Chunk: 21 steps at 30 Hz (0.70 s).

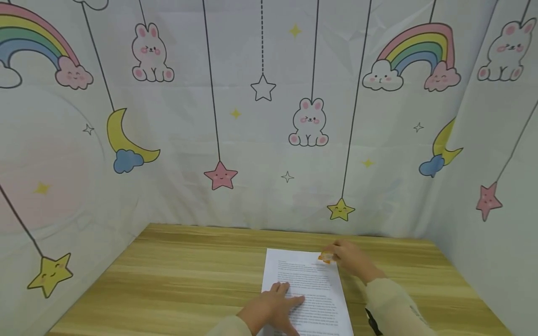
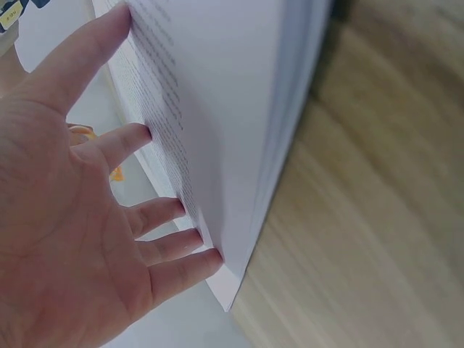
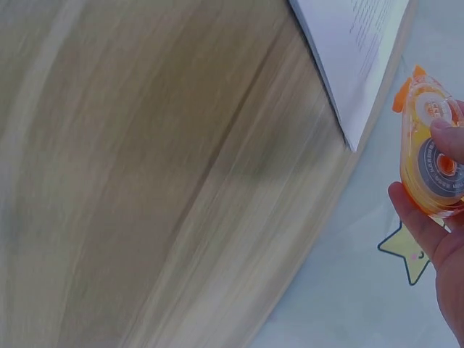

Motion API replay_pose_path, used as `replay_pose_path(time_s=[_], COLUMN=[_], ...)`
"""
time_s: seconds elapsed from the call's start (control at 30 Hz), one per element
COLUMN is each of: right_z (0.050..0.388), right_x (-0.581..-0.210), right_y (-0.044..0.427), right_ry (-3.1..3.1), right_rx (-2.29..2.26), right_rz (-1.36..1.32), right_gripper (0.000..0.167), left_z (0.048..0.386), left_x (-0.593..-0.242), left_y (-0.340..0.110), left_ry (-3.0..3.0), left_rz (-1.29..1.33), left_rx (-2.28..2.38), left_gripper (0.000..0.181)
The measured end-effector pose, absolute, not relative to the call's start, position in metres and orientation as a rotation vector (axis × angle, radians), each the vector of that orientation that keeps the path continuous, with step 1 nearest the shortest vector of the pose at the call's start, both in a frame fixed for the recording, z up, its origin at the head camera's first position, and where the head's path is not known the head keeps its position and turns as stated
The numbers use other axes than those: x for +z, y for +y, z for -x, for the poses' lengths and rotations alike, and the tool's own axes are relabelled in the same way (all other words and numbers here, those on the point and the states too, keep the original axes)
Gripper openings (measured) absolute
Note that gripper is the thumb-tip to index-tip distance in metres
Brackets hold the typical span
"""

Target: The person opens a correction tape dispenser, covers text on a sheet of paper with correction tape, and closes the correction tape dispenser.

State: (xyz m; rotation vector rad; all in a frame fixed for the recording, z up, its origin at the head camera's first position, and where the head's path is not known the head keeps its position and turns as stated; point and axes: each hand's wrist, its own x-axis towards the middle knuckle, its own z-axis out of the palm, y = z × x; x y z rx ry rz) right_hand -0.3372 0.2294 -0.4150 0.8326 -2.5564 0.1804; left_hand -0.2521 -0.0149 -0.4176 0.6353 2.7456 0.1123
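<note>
A stack of printed paper (image 1: 311,284) lies on the wooden table, its several sheets showing at the edge in the left wrist view. My left hand (image 1: 273,308) rests on the lower left of the top page with fingers spread and fairly straight; the left wrist view shows its fingertips touching the sheet. Near the page's upper right corner, my right hand (image 1: 353,259) holds an orange, see-through correction tape dispenser (image 3: 424,156) between thumb and fingers. Its orange tip (image 3: 401,98) points toward the paper side. Whether the tip touches the page cannot be made out.
The wood-grain table (image 1: 176,275) extends on both sides of the paper. A white cloth backdrop (image 1: 252,140) printed with rabbits, stars and rainbows rises behind the table's back edge and along both sides. A dark item (image 1: 372,322) shows beside the right sleeve.
</note>
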Motion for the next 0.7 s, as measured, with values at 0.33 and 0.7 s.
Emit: replay_pose_path(time_s=[0.33, 0.7], right_z=[0.336, 0.340], right_x=[-0.416, -0.419], right_y=[0.210, 0.183], right_ry=[-2.581, -2.646], right_rx=[0.211, 0.195], right_rz=[-0.819, -0.852], right_gripper=[0.029, 0.032], left_z=[0.253, 0.251], left_x=[-0.418, -0.418], left_y=[-0.014, -0.016], left_ry=[2.744, 2.751], left_rz=[-0.626, -0.640], left_rx=[0.122, 0.133], left_gripper=[0.076, 0.078])
